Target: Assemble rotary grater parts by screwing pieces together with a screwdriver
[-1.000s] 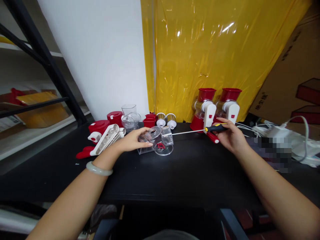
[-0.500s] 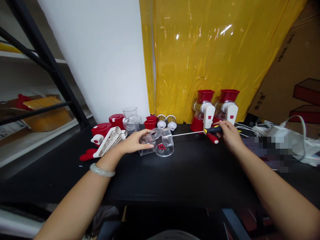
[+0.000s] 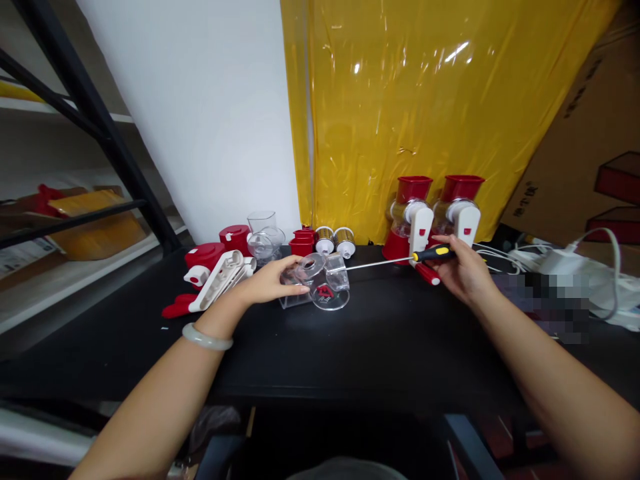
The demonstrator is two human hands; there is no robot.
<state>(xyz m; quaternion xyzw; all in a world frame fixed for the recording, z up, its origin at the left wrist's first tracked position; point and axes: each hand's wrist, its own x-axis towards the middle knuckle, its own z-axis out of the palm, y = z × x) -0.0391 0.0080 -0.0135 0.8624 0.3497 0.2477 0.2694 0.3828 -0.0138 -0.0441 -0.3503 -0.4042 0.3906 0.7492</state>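
My left hand (image 3: 267,282) is closed on a clear plastic housing (image 3: 320,287) that lies on its side on the black table (image 3: 370,347); a small red mark shows on its front. My right hand (image 3: 463,270) grips the black-and-yellow handle of a long screwdriver (image 3: 400,259). Its thin metal shaft points left, and the tip reaches the right side of the clear housing. A red-handled tool (image 3: 427,273) lies on the table just under my right hand.
Two assembled red-and-white grinders (image 3: 435,213) stand against the yellow plastic sheet. Loose red caps, clear cups and metal drums (image 3: 334,240) sit at the back left, with white crank parts (image 3: 220,280). White cables (image 3: 575,267) lie at the right. A black rack and shelves stand at the left.
The screwdriver handle dipped slightly half a second ago and is now back up. Both hands otherwise hold their places; the view shifted a little.
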